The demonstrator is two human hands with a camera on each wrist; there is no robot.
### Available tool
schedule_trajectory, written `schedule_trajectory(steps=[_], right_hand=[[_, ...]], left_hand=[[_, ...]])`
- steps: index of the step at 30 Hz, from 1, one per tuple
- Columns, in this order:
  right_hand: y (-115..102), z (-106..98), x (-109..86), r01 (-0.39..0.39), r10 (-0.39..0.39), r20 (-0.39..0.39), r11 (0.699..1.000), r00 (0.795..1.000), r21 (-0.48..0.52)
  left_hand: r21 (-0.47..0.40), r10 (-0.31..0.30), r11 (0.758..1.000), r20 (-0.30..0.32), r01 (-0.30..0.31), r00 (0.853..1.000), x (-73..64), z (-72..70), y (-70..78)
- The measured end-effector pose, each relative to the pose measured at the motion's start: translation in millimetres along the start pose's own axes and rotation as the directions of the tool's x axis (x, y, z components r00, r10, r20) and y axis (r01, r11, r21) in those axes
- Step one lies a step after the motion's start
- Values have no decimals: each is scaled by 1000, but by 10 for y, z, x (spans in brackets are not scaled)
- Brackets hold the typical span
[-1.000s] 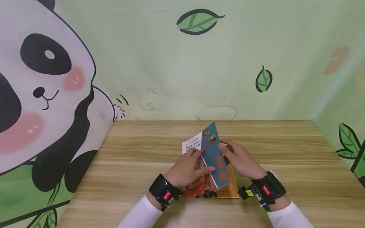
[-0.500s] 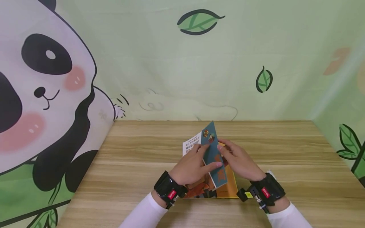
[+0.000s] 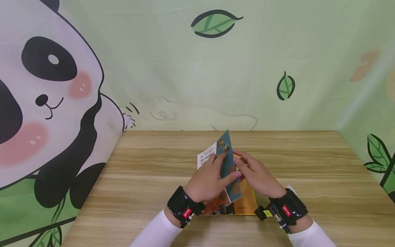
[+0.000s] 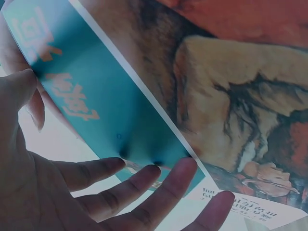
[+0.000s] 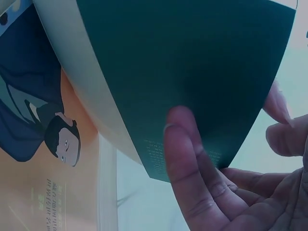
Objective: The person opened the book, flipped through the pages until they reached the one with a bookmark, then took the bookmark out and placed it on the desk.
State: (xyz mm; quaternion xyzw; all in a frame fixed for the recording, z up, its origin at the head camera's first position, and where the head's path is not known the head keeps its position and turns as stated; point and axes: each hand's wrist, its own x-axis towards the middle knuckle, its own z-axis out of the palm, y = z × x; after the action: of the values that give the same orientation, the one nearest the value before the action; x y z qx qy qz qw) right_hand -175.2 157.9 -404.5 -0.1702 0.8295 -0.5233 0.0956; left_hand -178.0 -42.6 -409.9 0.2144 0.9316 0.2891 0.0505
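A book (image 3: 247,202) with a yellow-orange illustrated surface lies on the wooden table. Above it a loose cover with a painting (image 4: 231,91) is raised, and its teal flap (image 3: 230,164) stands up at a slant. My left hand (image 3: 207,180) lies over the cover's front, straight spread fingers touching the flap and the thumb at its outer edge. From the other side my right hand (image 3: 260,173) holds the flap: its fingers (image 5: 185,159) curl against the back, and the thumb is near the edge. Part of the book is hidden under the cover and hands.
A wooden table (image 3: 148,164) spreads around the book. Behind it hangs a pale green backdrop (image 3: 154,61) with a large panda and leaves. Black camera straps sit on both wrists.
The flap has tipped further upright and shifted slightly left. My left hand has slid right along it, thumb now at the outer edge; my right hand has moved slightly left with the flap.
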Motion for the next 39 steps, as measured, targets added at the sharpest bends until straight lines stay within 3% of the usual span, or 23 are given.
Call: schedule_trajectory(steps=[20, 29, 39], right_hand=[[-28, 59, -4, 31, -32, 18, 999, 999, 45], [-13, 78, 12, 49, -51, 30, 997, 998, 65], [7, 96, 19, 29, -33, 41, 996, 999, 79]], left_hand=[[-99, -59, 993, 32, 62, 998, -68, -79, 45], [-104, -3, 995, 9, 4, 1000, -80, -123, 11], [-150, -13, 989, 21, 16, 1000, -115, -159, -41]])
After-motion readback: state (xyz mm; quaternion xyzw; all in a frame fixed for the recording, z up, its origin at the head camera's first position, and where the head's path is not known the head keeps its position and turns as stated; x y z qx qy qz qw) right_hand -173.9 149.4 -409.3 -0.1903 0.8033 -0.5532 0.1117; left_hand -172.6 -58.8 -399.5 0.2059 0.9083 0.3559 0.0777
